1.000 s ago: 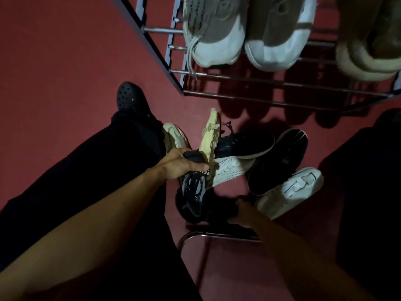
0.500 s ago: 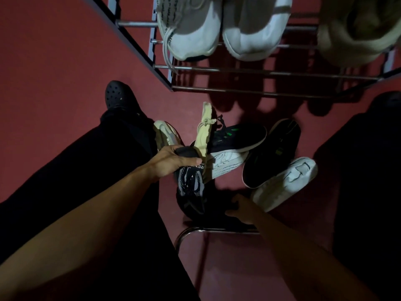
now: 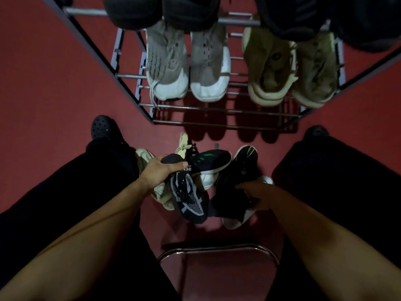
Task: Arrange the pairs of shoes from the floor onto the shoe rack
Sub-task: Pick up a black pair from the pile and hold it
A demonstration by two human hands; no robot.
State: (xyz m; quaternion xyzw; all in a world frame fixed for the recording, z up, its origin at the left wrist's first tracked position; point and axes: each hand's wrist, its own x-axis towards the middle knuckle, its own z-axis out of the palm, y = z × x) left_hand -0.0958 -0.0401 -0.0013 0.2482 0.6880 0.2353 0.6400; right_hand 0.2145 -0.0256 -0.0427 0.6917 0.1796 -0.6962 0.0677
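Both hands had lifted, left hand [image 3: 159,173] gripping a black knit sneaker [image 3: 188,197], right hand [image 3: 258,195] fingers clutching its dark mate [image 3: 231,205] above the floor [image 3: 54,83], so I'd guess the shoe rack [image 3: 217,110] bottom shelf was next.

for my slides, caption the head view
Left hand grips a black knit sneaker before the shoe rack.

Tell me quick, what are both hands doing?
Left hand: grips the black-and-grey knit shoe by its heel.
Right hand: grips a dark shoe.
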